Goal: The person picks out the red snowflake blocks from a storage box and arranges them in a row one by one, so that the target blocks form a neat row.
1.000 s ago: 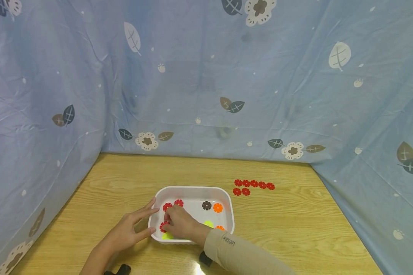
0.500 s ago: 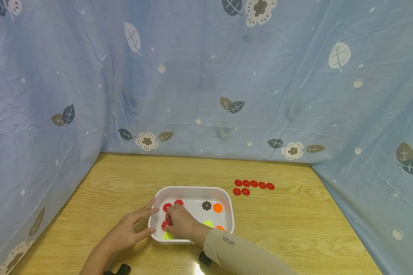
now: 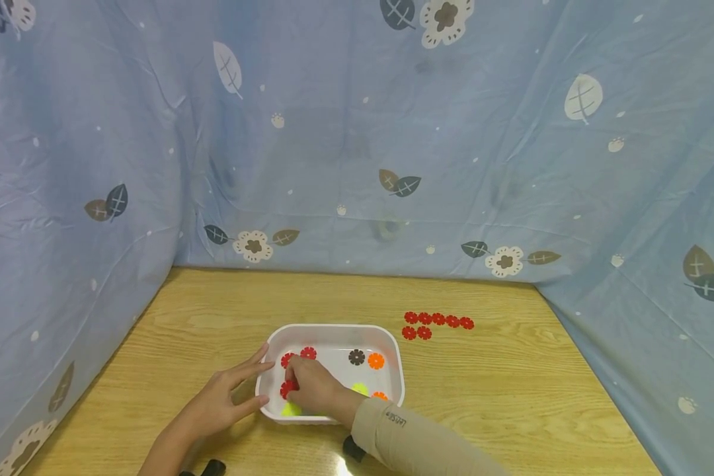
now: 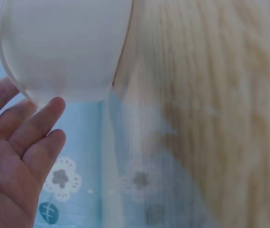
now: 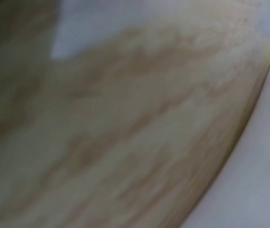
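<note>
My right hand (image 3: 317, 389) reaches into the white plastic tray (image 3: 339, 326) and pinches a red flower-shaped disc (image 3: 287, 389) near its left end. Two more red discs (image 3: 308, 354) lie just beyond the fingers, one partly covered by them. My left hand (image 3: 220, 402) is at the tray's left wall, thumb and fingers spread with the tips at the rim. In the left wrist view, its extended fingers (image 4: 40, 126) lie by the outside of the tray. The right wrist view shows only the tray wall (image 5: 253, 175) and blurred table, with no fingers.
Also in the tray are a dark brown disc (image 3: 356, 357), orange discs (image 3: 376, 361) and yellow-green discs (image 3: 291, 409). Several red discs (image 3: 438, 318) lie in two rows on the wooden table (image 3: 512, 383), right of the tray. A blue patterned curtain (image 3: 333, 145) encloses the back and sides.
The red disc at my right fingertips has shifted slightly and turned a little. Both hands and the tray stay almost in place; the head view has tipped very slightly.
</note>
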